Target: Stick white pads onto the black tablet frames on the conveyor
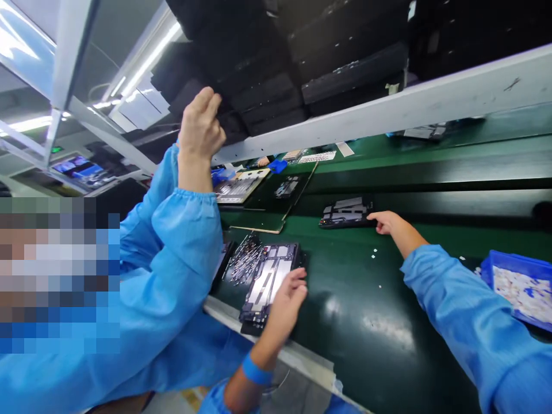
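A dark phone frame with a silver middle (267,282) lies on top of a stack at the near edge of the green belt (366,310). My left hand (288,299), with a blue band at the wrist, is closed on this frame's right edge. Farther out on the belt lies a second dark phone frame (345,211). My right hand (387,222), in a blue sleeve, reaches across to it, and its curled fingers grip the frame's right end.
A co-worker in a blue coat stands at the left, one hand (200,126) raised to black trays (267,98) on the overhead shelf. A pile of thin metal pieces (244,257) lies beside the near frame. A blue bin of small parts (520,287) sits at the right. More boards (241,185) lie farther along.
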`<state>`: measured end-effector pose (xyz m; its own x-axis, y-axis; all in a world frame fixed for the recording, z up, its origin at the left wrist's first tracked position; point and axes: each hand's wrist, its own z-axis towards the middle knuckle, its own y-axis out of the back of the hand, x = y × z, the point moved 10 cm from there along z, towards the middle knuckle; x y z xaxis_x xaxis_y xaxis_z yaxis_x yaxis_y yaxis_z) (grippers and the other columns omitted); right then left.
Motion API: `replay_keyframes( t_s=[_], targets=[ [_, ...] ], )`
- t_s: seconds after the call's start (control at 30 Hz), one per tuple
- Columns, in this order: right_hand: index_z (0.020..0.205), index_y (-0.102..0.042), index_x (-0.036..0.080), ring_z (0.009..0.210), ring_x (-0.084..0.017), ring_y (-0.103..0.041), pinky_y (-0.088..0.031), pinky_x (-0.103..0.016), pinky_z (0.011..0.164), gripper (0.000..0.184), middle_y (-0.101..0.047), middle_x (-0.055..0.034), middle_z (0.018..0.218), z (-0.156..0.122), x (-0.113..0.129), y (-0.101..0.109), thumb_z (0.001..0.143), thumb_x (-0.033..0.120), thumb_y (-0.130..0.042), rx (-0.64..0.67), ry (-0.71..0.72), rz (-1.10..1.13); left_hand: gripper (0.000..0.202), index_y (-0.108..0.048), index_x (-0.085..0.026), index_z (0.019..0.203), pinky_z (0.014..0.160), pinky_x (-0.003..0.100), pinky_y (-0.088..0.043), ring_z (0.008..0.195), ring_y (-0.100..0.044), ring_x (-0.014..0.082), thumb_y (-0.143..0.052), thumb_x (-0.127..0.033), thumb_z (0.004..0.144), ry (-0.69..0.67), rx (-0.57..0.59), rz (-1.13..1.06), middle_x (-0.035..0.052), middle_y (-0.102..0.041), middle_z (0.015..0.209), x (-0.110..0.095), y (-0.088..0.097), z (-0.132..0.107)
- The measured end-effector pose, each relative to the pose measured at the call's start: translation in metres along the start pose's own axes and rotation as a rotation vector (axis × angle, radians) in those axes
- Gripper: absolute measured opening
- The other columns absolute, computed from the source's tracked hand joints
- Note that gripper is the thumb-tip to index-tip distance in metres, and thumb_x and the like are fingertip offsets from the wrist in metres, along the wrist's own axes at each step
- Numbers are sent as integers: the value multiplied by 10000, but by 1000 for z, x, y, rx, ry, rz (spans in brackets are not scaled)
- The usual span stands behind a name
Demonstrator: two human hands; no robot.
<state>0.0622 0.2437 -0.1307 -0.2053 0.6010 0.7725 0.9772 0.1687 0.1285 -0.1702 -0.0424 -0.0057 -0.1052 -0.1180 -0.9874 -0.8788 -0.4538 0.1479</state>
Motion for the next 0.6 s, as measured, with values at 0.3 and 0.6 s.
replay_keyframes(
  t_s=[0.3, 0.6],
  targets=[
    [805, -527, 217, 544, -110, -473, -421, -243, 524, 327, -500, 53, 626, -188, -178, -3, 849, 436, -766, 100, 41, 381, 494, -515, -208, 1092, 708, 299, -598, 775, -727, 182, -821, -471, 807, 447, 278, -506, 66, -701, 952, 123, -166, 16],
    [953, -780, 242, 824, -207, -666, -510, -302, 766, 289, -742, -51, 897, -347, -308, 56, 867, 506, -698, 556, 234, -265, 519, -441, -199, 1415, 652, 245, -496, 716, -625, 138, -627, -269, 935, 222, 849, 129, 12, -659, 915, 149, -183, -109]
  ],
)
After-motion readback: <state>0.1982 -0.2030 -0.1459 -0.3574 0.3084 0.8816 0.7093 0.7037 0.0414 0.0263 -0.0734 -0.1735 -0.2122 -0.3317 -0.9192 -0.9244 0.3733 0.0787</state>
